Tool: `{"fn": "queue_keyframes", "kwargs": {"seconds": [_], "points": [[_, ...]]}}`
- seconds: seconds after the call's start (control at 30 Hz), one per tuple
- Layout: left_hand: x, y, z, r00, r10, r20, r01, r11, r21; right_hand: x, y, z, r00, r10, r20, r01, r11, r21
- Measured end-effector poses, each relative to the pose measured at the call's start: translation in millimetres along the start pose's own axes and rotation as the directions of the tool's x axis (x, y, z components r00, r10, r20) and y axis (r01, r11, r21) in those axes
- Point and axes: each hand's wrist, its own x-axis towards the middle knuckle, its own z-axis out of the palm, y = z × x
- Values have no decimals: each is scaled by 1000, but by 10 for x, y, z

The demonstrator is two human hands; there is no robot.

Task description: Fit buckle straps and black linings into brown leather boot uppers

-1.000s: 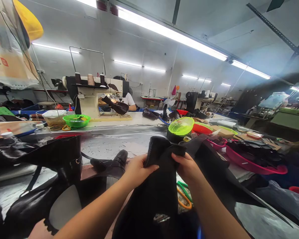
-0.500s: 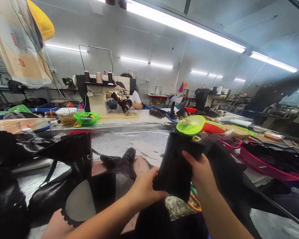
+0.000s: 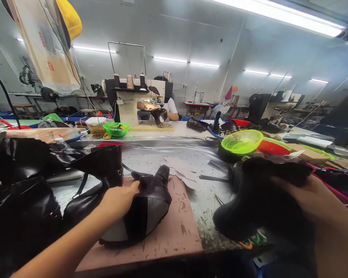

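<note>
My left hand (image 3: 123,199) reaches over a dark leather boot upper (image 3: 159,189) that lies on its side, its pale grey and black inside showing. The fingers are closed at its upper edge, with the fingertips partly hidden. My right hand (image 3: 303,193) grips a soft black boot-shaped piece (image 3: 258,204), held up at the right and smeared by motion. Beneath the leather upper is a pinkish board (image 3: 185,224) with dark marks. Glossy black boot uppers with small gold buckles (image 3: 101,166) stand close by on the left.
Green and orange scissor handles (image 3: 246,244) show under the black piece. Thin black strips (image 3: 216,177) lie on the scuffed metal tabletop (image 3: 200,148). A yellow-green basket (image 3: 242,141) stands beyond. Across the table, a person works at a sewing machine (image 3: 127,104).
Both hands were on the black piece; now my right hand alone carries it to the right. My left hand has moved left to the leather upper. The view has turned slightly left.
</note>
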Motion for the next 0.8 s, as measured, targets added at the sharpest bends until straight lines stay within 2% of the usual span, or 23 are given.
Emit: {"fn": "queue_keyframes", "kwargs": {"seconds": [0.07,0.1,0.2,0.3,0.37,0.43,0.47,0.53,0.6,0.7,0.73,0.8], "points": [[190,3,-131,996,-18,88,23,998,-55,58,-90,47,969,96,226,-39,969,-243],[267,49,-174,996,-2,88,13,992,-125,92,-129,105,927,144,345,-13,935,-355],[360,298,-228,997,62,41,-42,924,-381,192,-165,344,746,216,630,178,847,-501],[261,532,-215,982,169,82,-85,790,-607,258,-22,573,579,319,750,216,828,-518],[177,565,-175,945,261,199,-11,632,-775,273,170,687,484,385,786,181,835,-520],[159,466,-85,923,269,275,112,496,-861,268,401,772,409,434,802,120,846,-519],[181,379,-17,934,223,281,152,463,-873,259,518,806,385,456,803,79,850,-521],[264,188,167,967,72,242,179,480,-859,236,727,868,355,491,796,-1,851,-525],[340,65,390,963,53,264,214,447,-869,210,881,934,346,506,790,-53,852,-522],[354,125,724,906,236,352,285,274,-918,177,1009,1061,348,494,796,-81,862,-500],[340,200,823,893,297,337,266,256,-930,167,1033,1112,344,489,802,-88,867,-491],[328,376,990,905,350,241,134,303,-943,144,1067,1221,322,481,816,-92,873,-478]]}}
